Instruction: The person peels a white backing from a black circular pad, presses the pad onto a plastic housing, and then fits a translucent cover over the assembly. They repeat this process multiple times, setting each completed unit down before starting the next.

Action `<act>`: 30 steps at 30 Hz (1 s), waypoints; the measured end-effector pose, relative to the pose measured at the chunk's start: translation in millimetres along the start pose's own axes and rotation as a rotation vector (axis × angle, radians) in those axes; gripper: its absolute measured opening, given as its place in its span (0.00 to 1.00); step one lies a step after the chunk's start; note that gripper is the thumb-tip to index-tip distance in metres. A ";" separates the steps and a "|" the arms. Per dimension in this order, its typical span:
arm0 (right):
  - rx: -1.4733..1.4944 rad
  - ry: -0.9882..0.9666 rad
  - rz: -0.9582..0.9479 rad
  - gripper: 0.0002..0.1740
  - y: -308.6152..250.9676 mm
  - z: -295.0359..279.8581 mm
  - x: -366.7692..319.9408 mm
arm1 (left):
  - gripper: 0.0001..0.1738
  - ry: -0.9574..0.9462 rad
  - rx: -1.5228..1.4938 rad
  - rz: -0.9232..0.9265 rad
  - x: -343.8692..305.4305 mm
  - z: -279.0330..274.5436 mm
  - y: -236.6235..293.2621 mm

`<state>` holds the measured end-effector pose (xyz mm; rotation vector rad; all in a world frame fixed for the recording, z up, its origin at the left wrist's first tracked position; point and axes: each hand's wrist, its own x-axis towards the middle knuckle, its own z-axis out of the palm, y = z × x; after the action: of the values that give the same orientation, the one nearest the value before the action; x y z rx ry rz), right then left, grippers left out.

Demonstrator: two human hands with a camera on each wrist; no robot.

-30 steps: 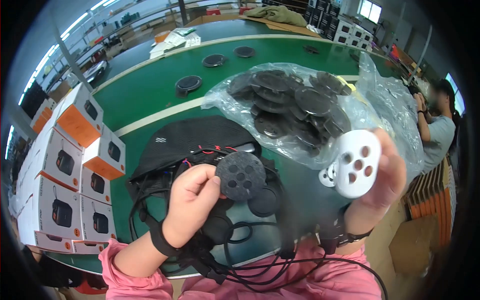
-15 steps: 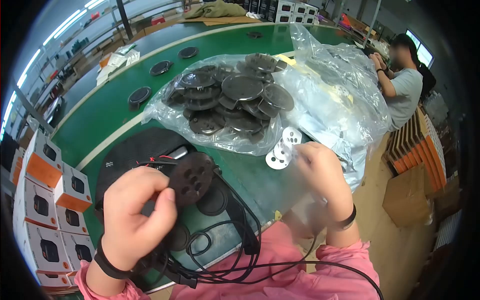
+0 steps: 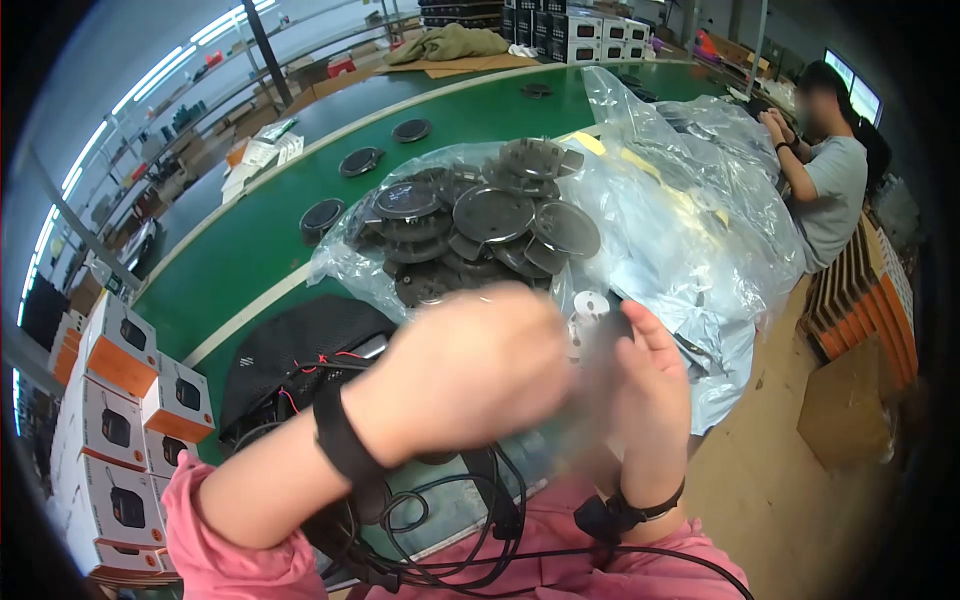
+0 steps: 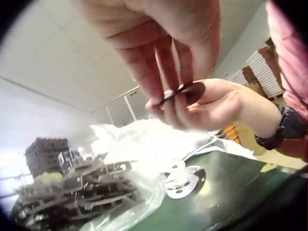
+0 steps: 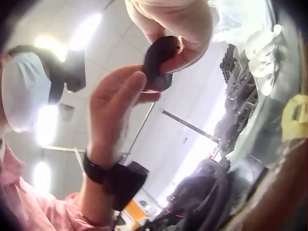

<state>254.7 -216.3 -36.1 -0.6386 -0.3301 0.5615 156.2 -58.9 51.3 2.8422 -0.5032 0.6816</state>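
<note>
Both hands meet at a thin dark round pad (image 5: pixel 156 62), raised above the table. My left hand (image 3: pixel 480 365) pinches one edge between thumb and fingers, as the right wrist view shows. From the other side, my right hand (image 3: pixel 652 395) grips the pad, with its thumb across the face. In the head view the blurred left hand hides much of it. White rounded pieces with holes (image 4: pixel 183 185) lie on the green table below the hands, overlapping one another.
A heap of dark round plastic parts (image 3: pixel 490 215) sits on clear plastic bagging. To the left are a black bag (image 3: pixel 290 350) and stacked white-orange boxes (image 3: pixel 115 420). Black cables (image 3: pixel 400 510) run along the table's front edge. Another person (image 3: pixel 835 170) sits at the right.
My right hand has put the white holed pieces down on the table and taken hold of the dark pad. The left hand has moved right with the pad.
</note>
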 end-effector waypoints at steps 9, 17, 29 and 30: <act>-0.020 -0.139 -0.088 0.12 -10.7 -0.8 -16.1 | 0.32 0.058 0.051 -0.750 25.3 52.6 -131.9; 0.106 -0.320 0.031 0.14 -14.9 2.3 -12.3 | 0.29 -0.037 -0.509 -0.940 19.9 37.9 -131.0; 0.071 -0.411 0.281 0.23 -17.2 31.2 -3.6 | 0.18 0.387 -1.300 -0.926 -53.4 -47.9 -39.3; 0.066 -0.431 0.318 0.23 -16.1 37.4 -2.2 | 0.16 0.389 -1.329 -0.930 -67.2 -53.1 -32.3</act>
<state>242.3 -210.7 2.3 -0.5044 -0.6171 1.0157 89.9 3.0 63.7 1.3572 0.3518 0.3996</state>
